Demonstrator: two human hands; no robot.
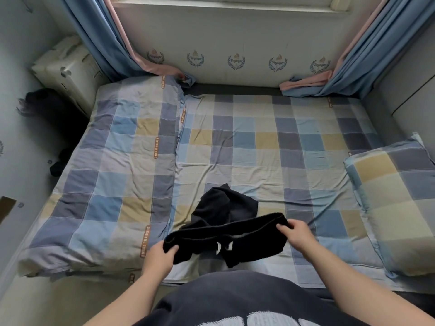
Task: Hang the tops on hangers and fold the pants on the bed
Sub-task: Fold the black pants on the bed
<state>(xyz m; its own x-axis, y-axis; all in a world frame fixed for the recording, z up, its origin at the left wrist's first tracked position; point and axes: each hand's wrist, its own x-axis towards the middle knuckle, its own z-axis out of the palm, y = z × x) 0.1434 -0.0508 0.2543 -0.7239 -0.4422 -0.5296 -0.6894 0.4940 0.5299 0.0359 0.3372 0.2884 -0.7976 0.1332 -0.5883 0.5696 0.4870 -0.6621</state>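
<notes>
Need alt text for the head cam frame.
The left hand and right hand grip the waistband of black drawstring pants, stretched between them with the legs bunched on a checked bed sheet. A folded matching quilt lies left, a pillow right, blue-and-pink curtains behind.

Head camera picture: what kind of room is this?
Probably a small bedroom: a bed with a blue, grey and tan checked sheet, a matching checked pillow, and long blue-and-pink curtains hanging behind it.

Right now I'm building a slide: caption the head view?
Left hand and right hand hold black pants by the waistband over the checked bed.
</notes>
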